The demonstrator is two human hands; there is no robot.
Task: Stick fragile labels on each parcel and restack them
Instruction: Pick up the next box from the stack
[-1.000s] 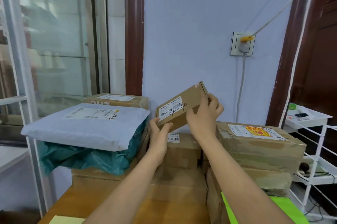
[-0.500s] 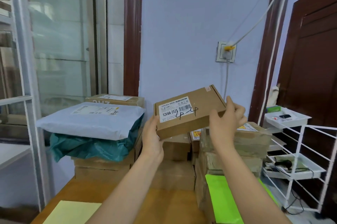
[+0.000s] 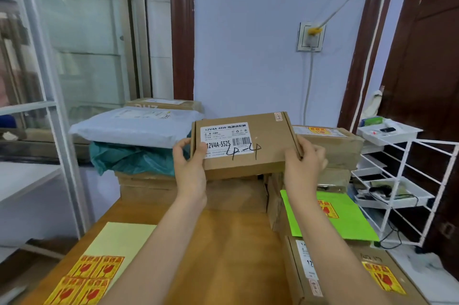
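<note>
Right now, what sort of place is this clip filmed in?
Probably a small parcel-handling room: stacked cardboard parcels against the wall, a sheet of fragile labels on the wooden table, a grey mailer bag.

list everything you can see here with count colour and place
held box: 1, brown with white barcode label, between both hands above the table
stacked boxes: several, brown, at the table's far end and right
mailer bag: 1, grey, on a teal bag, far left
label sheet: 1, pale yellow with red-and-yellow fragile stickers, near left on table
green sheet: 1, bright green, right
near box: 1, brown with a fragile sticker, bottom right
table: 1, wooden
rack: 1, white wire, far right
left hand: grips the box's left edge
right hand: grips its right edge
</note>
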